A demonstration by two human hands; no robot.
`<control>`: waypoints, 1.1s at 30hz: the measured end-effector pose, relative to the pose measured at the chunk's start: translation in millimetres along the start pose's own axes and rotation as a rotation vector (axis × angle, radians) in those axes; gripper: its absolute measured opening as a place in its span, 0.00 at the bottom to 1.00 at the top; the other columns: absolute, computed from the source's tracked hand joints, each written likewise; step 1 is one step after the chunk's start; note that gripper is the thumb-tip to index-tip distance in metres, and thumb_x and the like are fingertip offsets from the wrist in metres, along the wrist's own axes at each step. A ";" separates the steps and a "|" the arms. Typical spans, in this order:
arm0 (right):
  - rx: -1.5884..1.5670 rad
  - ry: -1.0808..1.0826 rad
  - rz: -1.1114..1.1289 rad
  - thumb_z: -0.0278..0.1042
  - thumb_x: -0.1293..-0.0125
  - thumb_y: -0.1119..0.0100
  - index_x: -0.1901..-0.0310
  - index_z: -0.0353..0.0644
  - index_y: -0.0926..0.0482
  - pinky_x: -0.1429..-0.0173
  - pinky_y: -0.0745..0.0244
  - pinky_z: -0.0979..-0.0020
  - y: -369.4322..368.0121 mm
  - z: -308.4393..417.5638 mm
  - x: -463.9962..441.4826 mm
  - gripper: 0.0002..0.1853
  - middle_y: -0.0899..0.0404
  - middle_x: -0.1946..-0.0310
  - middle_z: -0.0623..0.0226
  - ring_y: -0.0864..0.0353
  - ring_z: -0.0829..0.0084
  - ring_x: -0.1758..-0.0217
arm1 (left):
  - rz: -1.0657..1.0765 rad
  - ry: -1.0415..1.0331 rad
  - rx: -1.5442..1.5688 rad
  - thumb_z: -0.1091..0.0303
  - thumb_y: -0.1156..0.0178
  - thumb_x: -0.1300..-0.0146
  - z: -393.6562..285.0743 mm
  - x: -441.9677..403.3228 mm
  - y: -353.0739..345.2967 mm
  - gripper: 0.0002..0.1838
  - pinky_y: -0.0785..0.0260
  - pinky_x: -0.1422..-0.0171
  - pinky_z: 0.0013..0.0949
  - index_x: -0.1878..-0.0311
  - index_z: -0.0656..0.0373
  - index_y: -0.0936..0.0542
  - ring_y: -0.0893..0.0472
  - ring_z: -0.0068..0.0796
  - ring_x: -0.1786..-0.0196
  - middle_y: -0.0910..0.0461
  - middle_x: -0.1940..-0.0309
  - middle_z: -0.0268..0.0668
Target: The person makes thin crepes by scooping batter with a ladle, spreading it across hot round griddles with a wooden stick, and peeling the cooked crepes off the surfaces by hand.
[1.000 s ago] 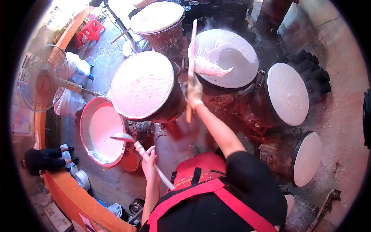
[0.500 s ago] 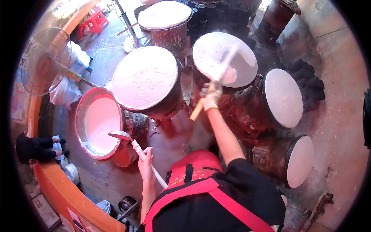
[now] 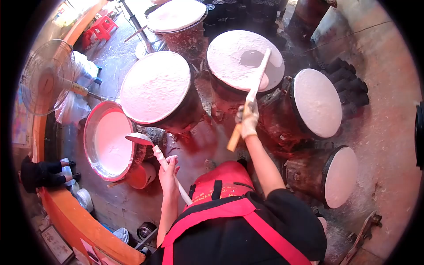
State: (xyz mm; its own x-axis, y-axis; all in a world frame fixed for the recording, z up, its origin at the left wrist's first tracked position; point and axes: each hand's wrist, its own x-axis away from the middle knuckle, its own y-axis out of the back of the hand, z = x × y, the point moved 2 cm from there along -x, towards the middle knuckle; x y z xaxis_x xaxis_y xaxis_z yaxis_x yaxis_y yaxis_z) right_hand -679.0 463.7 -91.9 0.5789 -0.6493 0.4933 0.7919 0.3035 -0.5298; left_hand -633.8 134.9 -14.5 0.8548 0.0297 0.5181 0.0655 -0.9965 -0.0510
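My right hand [image 3: 248,118], in a pale glove, is closed round a long flat stick [image 3: 259,75]. The stick reaches over a round pan [image 3: 229,57] coated with white batter, where a grey patch shows bare and a batter lump touches the stick. My left hand [image 3: 168,173] grips the long pale handle of a ladle [image 3: 139,138]. The ladle's bowl is over the right rim of a large red basin [image 3: 91,152] holding white liquid.
More round batter-covered drums stand around: left [image 3: 154,88], back left [image 3: 176,15], right [image 3: 317,102] and lower right [image 3: 341,177]. A fan [image 3: 47,77] is at the left, near an orange counter [image 3: 84,221]. A person [image 3: 42,173] sits beyond it.
The stick has swung from the pan's left side to its right, and the batter now covers more of the surface. My left hand still holds the ladle by the basin.
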 end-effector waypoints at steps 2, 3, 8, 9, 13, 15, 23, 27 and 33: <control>-0.211 -0.060 0.130 0.51 0.34 0.46 0.57 0.55 0.32 0.88 0.44 0.76 -30.1 -11.4 -9.1 0.13 0.30 0.81 0.72 0.37 0.78 0.88 | 0.033 -0.012 0.001 0.59 0.42 0.34 -0.7 -0.1 -7.7 0.15 0.33 0.49 0.28 0.52 0.60 0.24 0.25 0.22 0.54 0.22 0.57 0.33; -0.060 -0.043 0.169 0.53 0.35 0.43 0.52 0.56 0.31 0.88 0.43 0.76 -50.5 -14.3 -1.7 0.16 0.30 0.81 0.72 0.36 0.79 0.88 | 0.041 -0.017 0.028 0.60 0.41 0.34 -1.3 -1.1 -12.5 0.15 0.32 0.50 0.27 0.52 0.60 0.24 0.24 0.22 0.55 0.22 0.58 0.33; 0.405 -0.048 0.312 0.49 0.32 0.46 0.33 0.64 0.37 0.86 0.45 0.79 -26.8 -42.0 3.0 0.26 0.33 0.82 0.78 0.40 0.85 0.88 | 0.047 -0.021 0.114 0.62 0.42 0.34 -2.1 -1.6 -37.1 0.13 0.30 0.53 0.25 0.53 0.61 0.24 0.23 0.21 0.62 0.22 0.62 0.33; 0.383 -0.078 0.301 0.47 0.32 0.45 0.33 0.63 0.37 0.86 0.45 0.80 -12.6 -18.4 17.8 0.26 0.33 0.82 0.79 0.40 0.86 0.88 | 0.046 -0.028 0.106 0.63 0.42 0.34 -3.3 -2.9 -42.0 0.13 0.30 0.53 0.25 0.53 0.61 0.24 0.23 0.21 0.62 0.22 0.63 0.33; 0.335 -0.113 0.248 0.50 0.30 0.50 0.34 0.65 0.37 0.86 0.44 0.80 61.4 28.5 7.6 0.24 0.32 0.80 0.76 0.40 0.85 0.88 | 0.059 -0.036 0.075 0.64 0.42 0.34 1.1 -5.4 -50.9 0.12 0.29 0.55 0.25 0.53 0.61 0.24 0.23 0.20 0.63 0.22 0.64 0.33; 0.373 -0.121 0.196 0.52 0.30 0.52 0.34 0.63 0.38 0.86 0.44 0.79 63.7 51.8 -4.9 0.24 0.32 0.80 0.75 0.40 0.84 0.88 | 0.072 -0.041 0.071 0.64 0.42 0.34 2.4 -8.1 -57.4 0.12 0.29 0.56 0.25 0.53 0.61 0.24 0.23 0.20 0.63 0.22 0.65 0.33; 0.636 -0.216 0.543 0.52 0.33 0.46 0.33 0.60 0.36 0.86 0.46 0.79 61.4 59.5 -7.4 0.28 0.32 0.82 0.75 0.41 0.84 0.88 | 0.154 0.015 0.122 0.63 0.42 0.34 -14.3 -2.8 -116.5 0.10 0.40 0.78 0.20 0.57 0.59 0.26 0.33 0.14 0.82 0.28 0.78 0.28; 0.511 -0.240 0.379 0.47 0.30 0.50 0.34 0.58 0.36 0.88 0.47 0.78 130.5 115.1 -29.8 0.24 0.30 0.81 0.72 0.40 0.82 0.90 | 0.077 0.022 0.064 0.63 0.41 0.34 -14.1 0.1 -138.8 0.09 0.50 0.83 0.18 0.60 0.58 0.26 0.40 0.12 0.86 0.35 0.84 0.24; 0.499 -0.275 0.517 0.53 0.32 0.47 0.35 0.61 0.34 0.87 0.47 0.79 114.0 113.6 -39.0 0.25 0.30 0.81 0.72 0.41 0.83 0.89 | 0.187 0.025 0.178 0.68 0.44 0.34 -18.2 0.2 -187.9 0.06 0.48 0.81 0.21 0.59 0.59 0.28 0.40 0.13 0.85 0.38 0.83 0.24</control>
State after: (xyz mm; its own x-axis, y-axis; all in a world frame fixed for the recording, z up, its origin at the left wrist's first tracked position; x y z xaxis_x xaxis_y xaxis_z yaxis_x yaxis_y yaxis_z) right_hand -589.2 602.8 -93.1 0.8752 -0.1624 0.4557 0.3633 0.8426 -0.3974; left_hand -655.3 320.8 10.8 0.8479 -0.1582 0.5060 -0.0016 -0.9552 -0.2960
